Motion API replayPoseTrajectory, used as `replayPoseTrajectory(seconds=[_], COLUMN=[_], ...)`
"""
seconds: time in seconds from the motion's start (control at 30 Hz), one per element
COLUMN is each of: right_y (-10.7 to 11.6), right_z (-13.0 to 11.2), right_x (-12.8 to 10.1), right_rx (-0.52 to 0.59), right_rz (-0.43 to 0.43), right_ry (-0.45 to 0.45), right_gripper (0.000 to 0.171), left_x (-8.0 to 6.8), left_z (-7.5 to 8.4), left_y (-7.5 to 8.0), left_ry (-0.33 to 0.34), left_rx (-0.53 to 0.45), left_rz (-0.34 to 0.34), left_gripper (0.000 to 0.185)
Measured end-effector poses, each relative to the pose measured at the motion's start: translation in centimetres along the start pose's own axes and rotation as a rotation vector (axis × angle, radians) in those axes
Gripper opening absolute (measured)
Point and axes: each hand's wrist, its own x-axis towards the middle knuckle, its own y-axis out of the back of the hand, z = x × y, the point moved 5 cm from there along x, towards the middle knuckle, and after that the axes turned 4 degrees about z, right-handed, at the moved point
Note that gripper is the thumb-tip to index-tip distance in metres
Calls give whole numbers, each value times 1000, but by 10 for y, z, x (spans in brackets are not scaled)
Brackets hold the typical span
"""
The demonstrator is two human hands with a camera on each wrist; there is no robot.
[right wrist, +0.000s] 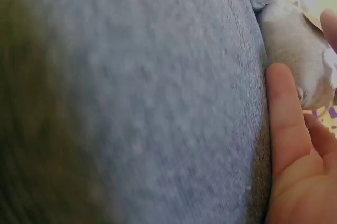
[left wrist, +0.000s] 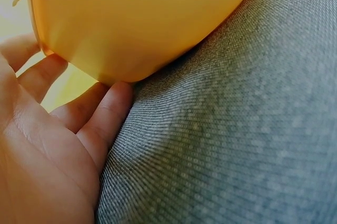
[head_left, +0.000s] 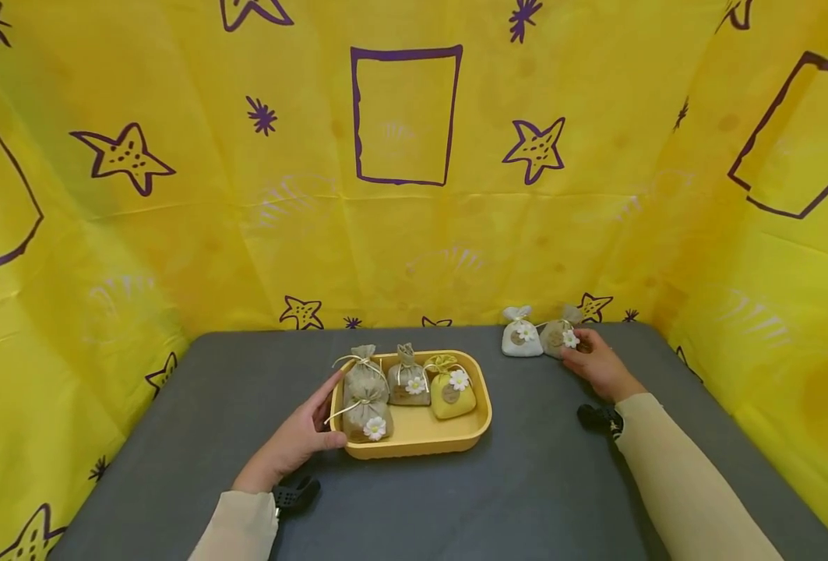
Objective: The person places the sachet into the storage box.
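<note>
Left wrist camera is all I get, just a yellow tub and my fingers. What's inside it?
Observer: The tray holds four little pouches: three beige and one yellow pouch, each with a daisy.
Operator: Where is my other hand?
Observer: The right hand is at the far right of the table, touching a beige pouch outside the tray.
Operator: Any more out there?
Observer: Yes, a white pouch stands right beside that one.

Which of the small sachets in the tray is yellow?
The rightmost sachet in the tray is yellow; the other three sachets in the tray are beige.
</note>
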Motion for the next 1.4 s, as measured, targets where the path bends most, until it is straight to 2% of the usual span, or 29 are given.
replayPoseTrajectory(seconds=[0.23, 0.5, 0.73, 0.9, 1.1, 1.23, 1.4], right_y=[2, 1, -1, 0, -5, -14, -27], right_z=[1, -1, -6, -8, -29, -53, -79], right_x=[-2, -3, -8, -22, -35, -44, -58], right_rx=[19, 24, 147, 229, 314, 283, 159], right_rz=[67, 155, 186, 176, 163, 178, 221], right_ry=[7, 11, 33, 39, 144, 203, 229], right_gripper=[36, 22, 30, 31, 39, 37, 35], left_x=[2, 0, -2, 1, 3, 1, 0], left_z=[-3, -1, -1, -3, -1, 0, 0], left_y=[1, 1, 2, 1, -1, -1, 0], left_ry=[-6, 27, 0, -24, -27, -17, 1], left_rx=[-8, -14, -23, -32, -42, -33, -16], left_rz=[-3, 13, 9, -5, -7, 3, 11], left_gripper=[104, 103, 104, 105, 105, 105, 104])
